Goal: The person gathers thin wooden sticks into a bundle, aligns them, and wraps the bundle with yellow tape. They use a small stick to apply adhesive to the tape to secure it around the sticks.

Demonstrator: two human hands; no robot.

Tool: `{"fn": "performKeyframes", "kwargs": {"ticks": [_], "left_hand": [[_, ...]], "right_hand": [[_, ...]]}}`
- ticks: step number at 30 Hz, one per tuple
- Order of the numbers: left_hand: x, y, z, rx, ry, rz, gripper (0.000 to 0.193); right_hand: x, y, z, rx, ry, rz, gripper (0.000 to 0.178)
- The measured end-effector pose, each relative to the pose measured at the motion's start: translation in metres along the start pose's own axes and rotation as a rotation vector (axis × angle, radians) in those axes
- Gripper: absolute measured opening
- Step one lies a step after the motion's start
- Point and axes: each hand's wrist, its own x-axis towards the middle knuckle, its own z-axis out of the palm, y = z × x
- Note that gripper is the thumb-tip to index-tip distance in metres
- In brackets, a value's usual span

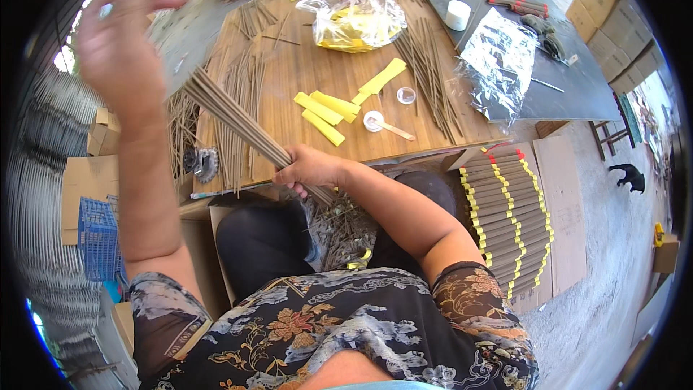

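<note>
My right hand [310, 167] is closed around the lower part of a bundle of thin brown incense sticks [234, 119], which slants up to the left over the table's near edge. Raised high at the upper left, away from the bundle, is my left hand [119, 43]. Motion blurs it, but its fingers look stretched out, with nothing visible in them. Loose incense sticks [242, 94] lie on the wooden table [281, 76] beyond the bundle. Yellow paper strips [321, 108] are spread at the table's middle. A small white tub [373, 121] with a flat wooden stick [397, 131] stands beside them.
A clear plastic bag [354, 18] holds yellow strips. On the dark table at right are a white jar [457, 15], silvery foil [498, 58] and red-banded bundles [516, 3]. Yellow-banded bundles [505, 217] lie on cardboard at my right. A blue crate [99, 238] stands left.
</note>
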Motion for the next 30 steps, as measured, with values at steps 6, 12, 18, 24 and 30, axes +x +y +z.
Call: {"fn": "performKeyframes", "kwargs": {"ticks": [6,12,18,24,30], "left_hand": [[-0.082,-0.032,0.133,0.229,-0.353,0.166,0.005],[-0.118,-0.011,0.194,0.209,-0.931,-0.245,0.021],[-0.116,0.008,0.119,-0.209,-0.588,-0.476,0.034],[-0.144,-0.036,-0.011,0.190,0.327,-0.568,0.050],[-0.145,-0.051,-0.048,-1.128,-0.086,-1.026,0.065]], "right_hand": [[0.000,-0.007,0.015,0.078,-0.065,-0.043,0.012],[0.002,0.010,0.013,0.247,-0.093,-0.297,0.008],[0.002,-0.005,0.005,0.259,-0.054,-0.099,0.008],[0.000,-0.018,0.011,0.466,-0.115,-0.233,0.012],[0.009,-0.013,0.024,0.286,-0.370,-0.266,0.014]]}}
